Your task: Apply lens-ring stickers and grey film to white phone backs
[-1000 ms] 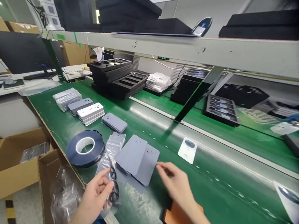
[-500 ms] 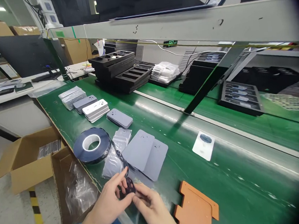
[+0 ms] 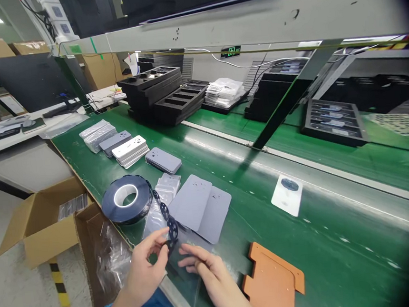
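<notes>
My left hand [image 3: 148,263] pinches the free end of a black strip of ring-shaped die-cut stickers [image 3: 173,229] between thumb and fingers. This strip runs off a large dark roll [image 3: 110,200] with a white core, lying flat on the green bench. Just right of the strip is my right hand [image 3: 211,272], fingers loosely stretched out and apart; nothing shows between them. Beyond the hands, two grey phone back panels [image 3: 190,202] overlap, with camera holes at their far ends. Clear plastic sleeves [image 3: 155,220] lie partly under the strip.
An orange fixture plate [image 3: 273,281] lies at the front right, with a white card [image 3: 287,196] beyond it. Stacks of phone panels [image 3: 131,152] line the bench's left. Black trays [image 3: 178,103] stand at the back. Open cardboard boxes [image 3: 50,234] sit below the left edge.
My hands have drawn apart: the right has let go and shifted right, its fingers opening. The left still pinches the strip's end, and more of the strip shows between roll and hand.
</notes>
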The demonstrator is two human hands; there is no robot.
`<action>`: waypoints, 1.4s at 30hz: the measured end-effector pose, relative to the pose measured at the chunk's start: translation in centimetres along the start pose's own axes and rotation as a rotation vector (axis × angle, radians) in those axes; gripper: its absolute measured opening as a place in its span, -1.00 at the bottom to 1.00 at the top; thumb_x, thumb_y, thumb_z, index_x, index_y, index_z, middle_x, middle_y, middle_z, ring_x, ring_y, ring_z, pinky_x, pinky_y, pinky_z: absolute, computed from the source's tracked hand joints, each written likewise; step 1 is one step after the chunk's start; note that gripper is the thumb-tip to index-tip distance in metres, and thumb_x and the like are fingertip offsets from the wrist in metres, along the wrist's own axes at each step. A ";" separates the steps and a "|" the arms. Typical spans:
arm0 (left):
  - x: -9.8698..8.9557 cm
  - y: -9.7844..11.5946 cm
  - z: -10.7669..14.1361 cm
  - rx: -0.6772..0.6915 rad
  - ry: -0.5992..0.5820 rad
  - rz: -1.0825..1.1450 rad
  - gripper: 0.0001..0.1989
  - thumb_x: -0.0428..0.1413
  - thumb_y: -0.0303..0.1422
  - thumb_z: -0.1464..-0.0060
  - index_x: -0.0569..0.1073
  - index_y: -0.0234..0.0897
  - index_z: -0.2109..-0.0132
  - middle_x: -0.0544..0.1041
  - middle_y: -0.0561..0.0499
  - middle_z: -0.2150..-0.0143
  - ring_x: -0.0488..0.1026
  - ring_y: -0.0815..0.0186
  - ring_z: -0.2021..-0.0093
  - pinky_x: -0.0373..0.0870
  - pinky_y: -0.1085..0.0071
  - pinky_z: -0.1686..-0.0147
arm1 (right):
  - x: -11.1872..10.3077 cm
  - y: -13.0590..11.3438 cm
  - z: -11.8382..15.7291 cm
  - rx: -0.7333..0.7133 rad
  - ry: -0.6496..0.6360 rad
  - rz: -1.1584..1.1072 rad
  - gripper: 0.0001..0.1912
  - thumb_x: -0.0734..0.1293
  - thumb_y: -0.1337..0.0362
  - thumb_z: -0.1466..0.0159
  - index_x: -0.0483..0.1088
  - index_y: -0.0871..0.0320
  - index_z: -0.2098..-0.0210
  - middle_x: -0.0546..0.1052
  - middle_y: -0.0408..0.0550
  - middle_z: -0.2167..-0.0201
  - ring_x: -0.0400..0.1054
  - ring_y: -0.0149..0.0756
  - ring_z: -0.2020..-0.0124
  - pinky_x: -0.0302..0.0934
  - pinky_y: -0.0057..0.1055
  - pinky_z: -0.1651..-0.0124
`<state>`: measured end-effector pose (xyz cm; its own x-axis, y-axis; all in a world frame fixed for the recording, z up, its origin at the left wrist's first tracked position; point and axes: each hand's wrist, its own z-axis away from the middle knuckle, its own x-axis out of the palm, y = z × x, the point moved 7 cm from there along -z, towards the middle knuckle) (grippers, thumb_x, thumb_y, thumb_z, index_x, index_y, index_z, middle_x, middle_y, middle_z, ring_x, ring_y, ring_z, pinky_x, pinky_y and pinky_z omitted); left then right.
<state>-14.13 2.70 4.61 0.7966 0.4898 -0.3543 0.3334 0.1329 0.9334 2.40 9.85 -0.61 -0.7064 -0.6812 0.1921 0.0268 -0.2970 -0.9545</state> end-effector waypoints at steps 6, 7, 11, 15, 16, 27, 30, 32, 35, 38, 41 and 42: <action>-0.4 1.8 0.4 -0.100 0.042 0.210 -0.60 0.20 -0.14 -0.17 0.52 -0.26 -0.07 0.50 0.03 0.33 0.49 0.33 0.43 0.46 0.52 0.53 | 0.0 -1.5 0.9 -0.003 -0.016 0.100 -0.60 0.35 0.03 -0.34 0.57 0.06 -0.06 0.61 0.09 -0.04 0.52 -0.05 -0.05 0.33 -0.05 -0.21; 0.3 2.0 0.7 -0.102 -0.002 0.235 -0.59 0.19 -0.14 -0.18 0.51 -0.25 -0.09 0.48 0.03 0.33 0.48 0.35 0.44 0.45 0.54 0.54 | -0.3 -2.2 1.3 -0.030 0.003 0.108 -0.61 0.35 -0.01 -0.35 0.59 0.04 -0.03 0.61 0.07 -0.03 0.50 -0.06 -0.07 0.31 -0.07 -0.23; 4.4 2.4 1.9 -0.122 -0.233 0.300 -0.59 0.18 -0.14 -0.23 0.48 -0.23 -0.15 0.47 0.01 0.30 0.50 0.34 0.38 0.48 0.54 0.48 | -2.8 -3.1 3.6 -0.099 0.195 0.046 -0.56 0.40 -0.17 -0.26 0.63 0.03 0.12 0.64 0.03 0.18 0.54 -0.09 0.10 0.43 -0.20 -0.04; 8.6 3.0 2.8 -0.125 -0.415 0.318 -0.60 0.15 -0.18 -0.27 0.44 -0.22 -0.17 0.48 0.00 0.26 0.52 0.34 0.36 0.53 0.50 0.42 | -6.7 -2.0 6.3 -0.064 0.414 0.060 -0.58 0.51 -0.12 -0.16 0.62 0.08 0.21 0.63 0.00 0.34 0.52 -0.17 0.28 0.45 -0.30 0.13; 9.5 3.2 2.9 -0.111 -0.450 0.306 -0.62 0.14 -0.20 -0.28 0.44 -0.23 -0.18 0.48 -0.01 0.24 0.52 0.34 0.37 0.55 0.48 0.39 | -7.9 -1.8 6.9 -0.060 0.470 0.101 -0.59 0.51 -0.11 -0.15 0.62 0.10 0.23 0.64 0.01 0.35 0.52 -0.17 0.30 0.45 -0.30 0.15; 18.2 5.0 4.1 0.447 -0.635 -0.260 -0.56 0.11 -0.48 -0.18 0.39 -0.22 -0.21 0.50 -0.19 -0.12 0.51 0.08 -0.11 0.51 0.15 -0.12 | -18.4 -1.3 12.0 -0.023 0.909 0.572 -0.65 0.38 -0.03 -0.16 0.65 0.09 0.30 0.55 -0.06 0.49 0.38 -0.22 0.43 0.33 -0.33 0.31; 19.4 4.7 4.2 0.490 -0.652 -0.345 -0.51 0.12 -0.45 -0.19 0.35 -0.25 -0.26 0.47 -0.23 -0.17 0.49 0.01 -0.16 0.52 0.08 -0.13 | -18.2 -1.4 11.9 -0.066 0.919 0.617 -0.66 0.35 -0.02 -0.19 0.64 0.08 0.30 0.50 -0.09 0.51 0.36 -0.24 0.45 0.33 -0.34 0.31; 19.7 4.5 4.2 0.502 -0.656 -0.372 -0.50 0.13 -0.43 -0.20 0.33 -0.25 -0.28 0.46 -0.25 -0.19 0.47 -0.01 -0.18 0.52 0.05 -0.14 | -18.1 -1.4 11.8 -0.075 0.921 0.643 -0.66 0.34 -0.02 -0.21 0.63 0.08 0.30 0.49 -0.10 0.51 0.35 -0.25 0.46 0.33 -0.34 0.32; 20.0 4.2 4.2 0.504 -0.672 -0.374 -0.48 0.13 -0.41 -0.23 0.29 -0.27 -0.31 0.45 -0.25 -0.20 0.45 -0.01 -0.20 0.50 0.04 -0.16 | -18.1 -1.4 11.7 -0.077 0.915 0.677 -0.68 0.33 0.01 -0.23 0.63 0.08 0.28 0.48 -0.11 0.52 0.36 -0.26 0.47 0.33 -0.33 0.31; 20.3 4.2 4.1 0.506 -0.691 -0.376 -0.47 0.14 -0.40 -0.24 0.27 -0.29 -0.32 0.44 -0.25 -0.20 0.43 -0.02 -0.20 0.49 0.02 -0.17 | -18.2 -1.2 11.7 -0.079 0.909 0.698 -0.70 0.33 0.05 -0.24 0.63 0.08 0.27 0.48 -0.11 0.51 0.37 -0.26 0.47 0.32 -0.33 0.31; 20.6 4.2 4.0 0.504 -0.711 -0.395 -0.46 0.14 -0.39 -0.24 0.27 -0.33 -0.32 0.44 -0.27 -0.19 0.43 -0.04 -0.19 0.50 -0.01 -0.15 | -18.1 -1.2 11.7 -0.079 0.901 0.717 -0.70 0.31 0.06 -0.27 0.63 0.08 0.27 0.49 -0.10 0.50 0.38 -0.26 0.46 0.32 -0.34 0.31; 20.6 4.2 4.0 0.503 -0.718 -0.401 -0.46 0.14 -0.39 -0.24 0.27 -0.35 -0.32 0.43 -0.28 -0.20 0.43 -0.04 -0.18 0.50 -0.01 -0.15 | -18.0 -1.3 11.7 -0.081 0.900 0.726 -0.70 0.31 0.06 -0.27 0.63 0.07 0.27 0.49 -0.10 0.50 0.38 -0.26 0.46 0.32 -0.34 0.31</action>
<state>5.69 9.93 0.96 0.6391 -0.1778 -0.7483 0.6922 -0.2912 0.6603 23.37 14.66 -0.18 -0.7921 0.0582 -0.6077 0.6099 0.0346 -0.7917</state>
